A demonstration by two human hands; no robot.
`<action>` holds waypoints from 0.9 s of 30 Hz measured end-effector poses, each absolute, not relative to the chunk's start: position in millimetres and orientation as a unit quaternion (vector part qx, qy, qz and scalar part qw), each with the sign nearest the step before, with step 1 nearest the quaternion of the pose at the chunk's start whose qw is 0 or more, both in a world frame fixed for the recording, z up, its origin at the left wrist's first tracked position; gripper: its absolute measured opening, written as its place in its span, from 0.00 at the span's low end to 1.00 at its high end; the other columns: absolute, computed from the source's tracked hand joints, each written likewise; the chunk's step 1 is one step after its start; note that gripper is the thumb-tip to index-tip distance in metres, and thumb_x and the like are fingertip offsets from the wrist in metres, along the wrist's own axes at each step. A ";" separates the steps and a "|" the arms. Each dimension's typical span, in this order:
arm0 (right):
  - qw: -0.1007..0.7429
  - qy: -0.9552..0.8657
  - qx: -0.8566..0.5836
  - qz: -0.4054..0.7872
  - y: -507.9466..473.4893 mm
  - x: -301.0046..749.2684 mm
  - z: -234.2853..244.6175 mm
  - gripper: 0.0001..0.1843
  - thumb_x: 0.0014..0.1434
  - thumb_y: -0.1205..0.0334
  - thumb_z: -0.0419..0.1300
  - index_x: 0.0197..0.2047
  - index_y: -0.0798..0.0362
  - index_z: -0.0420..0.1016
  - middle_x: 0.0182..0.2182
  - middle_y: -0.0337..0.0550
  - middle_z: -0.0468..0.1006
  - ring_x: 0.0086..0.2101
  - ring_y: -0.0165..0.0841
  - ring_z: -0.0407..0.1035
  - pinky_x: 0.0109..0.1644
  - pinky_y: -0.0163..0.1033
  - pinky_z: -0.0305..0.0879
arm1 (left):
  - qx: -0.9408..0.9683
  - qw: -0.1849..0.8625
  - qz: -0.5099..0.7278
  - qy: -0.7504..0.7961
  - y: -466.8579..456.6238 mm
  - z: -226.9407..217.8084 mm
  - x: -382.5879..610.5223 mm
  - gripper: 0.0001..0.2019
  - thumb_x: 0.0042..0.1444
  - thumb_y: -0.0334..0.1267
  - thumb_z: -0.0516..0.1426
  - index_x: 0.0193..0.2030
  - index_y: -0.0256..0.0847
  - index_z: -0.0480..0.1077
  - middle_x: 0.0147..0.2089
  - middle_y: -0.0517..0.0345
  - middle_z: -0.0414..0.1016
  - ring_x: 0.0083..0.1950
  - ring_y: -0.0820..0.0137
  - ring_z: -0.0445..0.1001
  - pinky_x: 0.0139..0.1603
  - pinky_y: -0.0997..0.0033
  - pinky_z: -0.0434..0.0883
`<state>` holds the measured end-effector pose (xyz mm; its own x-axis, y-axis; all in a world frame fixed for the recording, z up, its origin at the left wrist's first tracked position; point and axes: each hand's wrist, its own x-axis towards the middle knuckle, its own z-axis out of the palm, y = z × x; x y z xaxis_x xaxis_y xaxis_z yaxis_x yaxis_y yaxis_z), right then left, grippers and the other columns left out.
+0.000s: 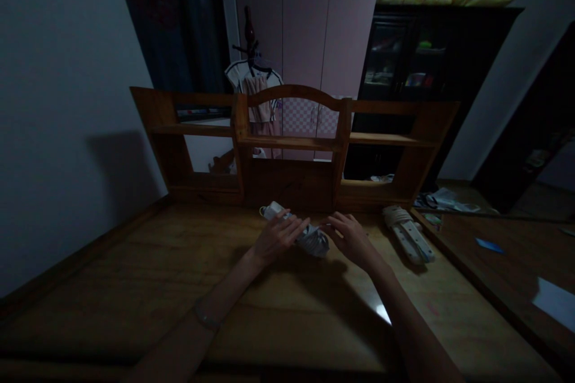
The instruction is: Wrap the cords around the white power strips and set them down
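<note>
A grey folding umbrella (313, 240), its cloth bunched in pleats, lies slantwise on the wooden desktop (179, 263). Its pale handle end, with a thin yellowish loop, points to the far left. My left hand (279, 232) lies across the middle of the umbrella, fingers closed over it and hiding part of it. Just right of the pleated end, my right hand (348, 236) is held with thumb and fingertips pinched together. What is between those fingertips is too small and dark to make out.
On the desk's right lies a white power strip (411, 239) with its cord wound round one end. A wooden shelf unit (291, 143) stands along the back edge. Beyond the right rim, a lower brown surface (476, 275) bears papers and a blue card (489, 245).
</note>
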<state>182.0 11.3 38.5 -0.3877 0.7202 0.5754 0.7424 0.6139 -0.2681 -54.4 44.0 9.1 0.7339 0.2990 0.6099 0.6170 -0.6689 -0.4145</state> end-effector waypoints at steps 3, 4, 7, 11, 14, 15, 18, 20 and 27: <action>0.338 -0.836 -0.430 -0.047 4.2 182.7 46.0 0.12 0.64 0.56 0.51 0.34 0.52 0.70 0.30 0.41 0.72 0.34 0.31 0.65 0.45 0.38 0.55 | -0.884 0.300 -0.268 -0.236 42.2 6.5 -51.5 0.17 0.61 0.28 0.48 0.56 0.37 0.62 0.50 0.52 0.72 0.55 0.68 0.68 0.65 0.56 0.55; 0.339 -0.837 -0.427 -0.052 2.2 183.4 47.6 0.13 0.64 0.56 0.51 0.31 0.52 0.69 0.28 0.41 0.71 0.32 0.31 0.65 0.44 0.38 0.55 | -0.886 0.296 -0.275 -0.230 40.8 6.3 -49.8 0.15 0.61 0.28 0.49 0.54 0.37 0.63 0.50 0.53 0.73 0.54 0.68 0.68 0.65 0.57 0.56; 0.341 -0.831 -0.434 -0.063 0.2 187.1 47.6 0.18 0.64 0.55 0.50 0.25 0.53 0.66 0.21 0.39 0.68 0.28 0.30 0.63 0.38 0.36 0.54 | -0.890 0.280 -0.288 -0.214 33.4 7.3 -42.1 0.13 0.60 0.27 0.49 0.51 0.37 0.65 0.48 0.53 0.73 0.55 0.68 0.68 0.64 0.57 0.57; 0.357 -0.808 -0.464 -0.058 5.0 190.9 39.2 0.22 0.64 0.55 0.49 0.19 0.53 0.63 0.16 0.38 0.64 0.22 0.28 0.59 0.31 0.36 0.49 | -0.905 0.261 -0.292 -0.165 19.2 9.0 -29.5 0.11 0.60 0.28 0.49 0.48 0.38 0.65 0.50 0.55 0.73 0.54 0.70 0.68 0.65 0.58 0.56; 0.386 -0.792 -0.472 -0.028 9.0 189.1 34.6 0.25 0.63 0.53 0.50 0.16 0.54 0.61 0.15 0.37 0.61 0.21 0.27 0.57 0.30 0.36 0.47 | -0.911 0.263 -0.292 -0.127 8.7 10.6 -23.8 0.10 0.60 0.29 0.50 0.47 0.39 0.66 0.50 0.57 0.73 0.55 0.70 0.67 0.65 0.58 0.55; 0.395 -0.789 -0.470 -0.012 9.7 187.6 34.1 0.26 0.63 0.52 0.50 0.16 0.54 0.61 0.15 0.37 0.60 0.21 0.26 0.57 0.30 0.35 0.47 | -0.911 0.266 -0.293 -0.116 5.7 11.3 -23.3 0.09 0.60 0.29 0.50 0.47 0.39 0.66 0.50 0.57 0.73 0.55 0.70 0.67 0.65 0.58 0.55; 0.414 -0.786 -0.452 0.073 10.9 181.4 33.9 0.28 0.62 0.50 0.51 0.14 0.55 0.60 0.15 0.36 0.59 0.22 0.26 0.57 0.29 0.35 0.49 | -0.909 0.270 -0.305 -0.091 -0.2 13.3 -25.0 0.10 0.61 0.31 0.50 0.48 0.41 0.66 0.53 0.57 0.72 0.57 0.70 0.65 0.66 0.58 0.54; 0.409 -0.784 -0.437 0.161 11.7 177.7 33.7 0.29 0.61 0.47 0.51 0.14 0.55 0.60 0.15 0.35 0.58 0.21 0.26 0.55 0.28 0.34 0.49 | -0.906 0.265 -0.320 -0.088 -0.9 13.7 -27.4 0.11 0.60 0.30 0.51 0.49 0.41 0.65 0.55 0.57 0.70 0.59 0.70 0.64 0.66 0.59 0.53; 0.356 -0.734 -0.435 0.381 20.5 175.0 25.0 0.28 0.55 0.40 0.55 0.18 0.56 0.64 0.16 0.33 0.56 0.21 0.24 0.52 0.23 0.32 0.48 | -0.904 0.220 -0.340 -0.136 5.7 7.0 -30.8 0.15 0.60 0.32 0.51 0.54 0.44 0.63 0.54 0.56 0.72 0.58 0.70 0.66 0.63 0.60 0.56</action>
